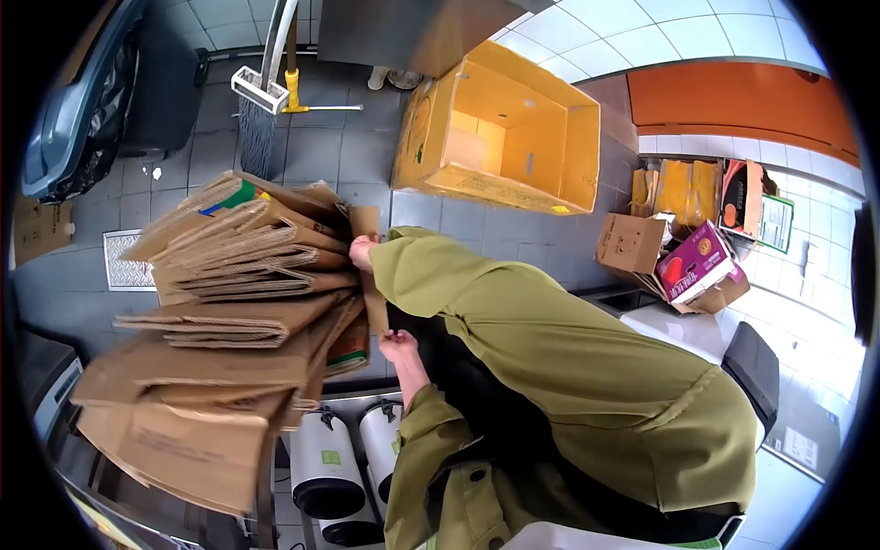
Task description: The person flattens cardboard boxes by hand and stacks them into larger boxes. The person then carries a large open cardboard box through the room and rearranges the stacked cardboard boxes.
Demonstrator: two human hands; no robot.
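Observation:
A narrow brown piece of cardboard [374,298] stands edge-on at the right side of a stack of folded cardboard boxes [247,321]. My right hand [363,252], in an olive sleeve, is closed on the upper part of this piece. At its lower end, the fingers of my left hand [400,346] are pinched together on the edge. Flattened boxes fan out to the left of both hands, some with green printing. The inner sides of my fingers are partly hidden.
An open yellow carton [513,137] lies on the grey floor tiles. A mop [259,119] leans near a dark bin [156,101]. Boxes, including a purple one [701,261], are piled at right. White cylindrical containers [325,458] stand below the cardboard.

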